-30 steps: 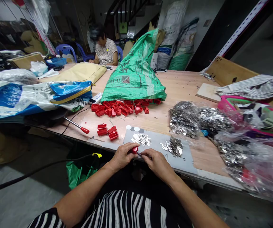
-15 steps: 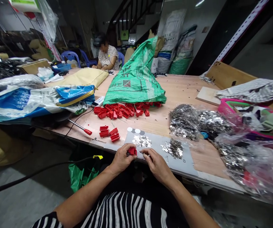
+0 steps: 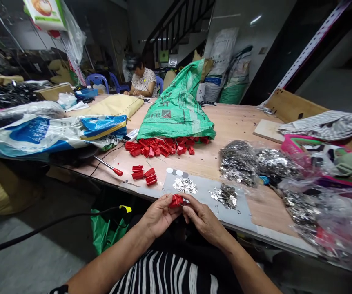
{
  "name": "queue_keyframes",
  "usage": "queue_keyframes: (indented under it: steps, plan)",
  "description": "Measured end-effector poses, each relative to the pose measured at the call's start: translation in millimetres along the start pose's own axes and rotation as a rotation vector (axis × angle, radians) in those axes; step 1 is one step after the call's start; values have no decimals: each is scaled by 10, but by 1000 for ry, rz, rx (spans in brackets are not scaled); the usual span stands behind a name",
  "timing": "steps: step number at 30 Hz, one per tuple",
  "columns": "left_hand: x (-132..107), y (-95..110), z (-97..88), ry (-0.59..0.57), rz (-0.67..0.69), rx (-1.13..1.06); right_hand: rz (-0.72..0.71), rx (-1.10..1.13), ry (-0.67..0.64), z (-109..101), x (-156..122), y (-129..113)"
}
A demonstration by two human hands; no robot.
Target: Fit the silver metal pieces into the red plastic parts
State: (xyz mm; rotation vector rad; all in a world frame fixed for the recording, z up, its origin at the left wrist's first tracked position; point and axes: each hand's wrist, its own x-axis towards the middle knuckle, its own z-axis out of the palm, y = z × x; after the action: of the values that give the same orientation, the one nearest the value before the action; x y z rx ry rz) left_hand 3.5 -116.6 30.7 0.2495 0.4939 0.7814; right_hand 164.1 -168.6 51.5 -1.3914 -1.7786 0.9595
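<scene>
Over the table's front edge, my left hand (image 3: 157, 218) is closed on a red plastic part (image 3: 176, 200), gripping it between thumb and fingers. My right hand (image 3: 205, 219) comes in from the other side and touches the same part. Its thumb and finger pinch a small metal piece (image 3: 181, 205) against the red part; the fingers hide most of it. Just beyond the hands, a pile of shiny metal pieces (image 3: 185, 185) lies on a grey sheet (image 3: 205, 192), with a darker metal pile (image 3: 227, 197) to its right. Several red parts (image 3: 145, 174) sit left of the sheet.
A green sack (image 3: 176, 118) lies behind a heap of red parts (image 3: 160, 148). Plastic bags of metal pieces (image 3: 240, 161) stand right, near a pink basket (image 3: 295, 143). A red-tipped lever (image 3: 116, 171) juts out at left. Another person (image 3: 143, 79) sits across the table.
My right hand has moved left, bringing the small metal piece to the red part. The red part has been turned in my left hand. The view has tilted up slightly.
</scene>
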Motion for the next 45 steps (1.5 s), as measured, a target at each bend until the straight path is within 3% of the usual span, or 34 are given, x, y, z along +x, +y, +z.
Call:
queue_keyframes:
  steps: [7,13,18,24,26,28,33,35,39,45]
  plan:
    - [-28,-49,48,47,-85,-91,-52,-80,104,-21,16,31]
    - [-47,-38,87,92,-67,-104,-33,-164,28,-26,-16,14]
    - [-58,-28,110,111,-51,-127,-84,-257,90,1,-6,33]
    - [-46,-47,46,39,-6,-41,12,78,87,33,41,56]
    - [-52,-46,6,-11,30,87,60,205,93,41,51,88]
    - [-50,-5,-38,2,165,335,99,275,93,45,56,132]
    - [114,372,-180,183,889,1178,191,340,113,45,42,224]
    - [249,575,-252,264,1016,1367,224,360,132,49,32,248]
    - [515,846,-392,464,1040,1677,274,388,129,95,9,315]
    - [636,912,-471,590,963,1958,330,444,120,171,-28,456]
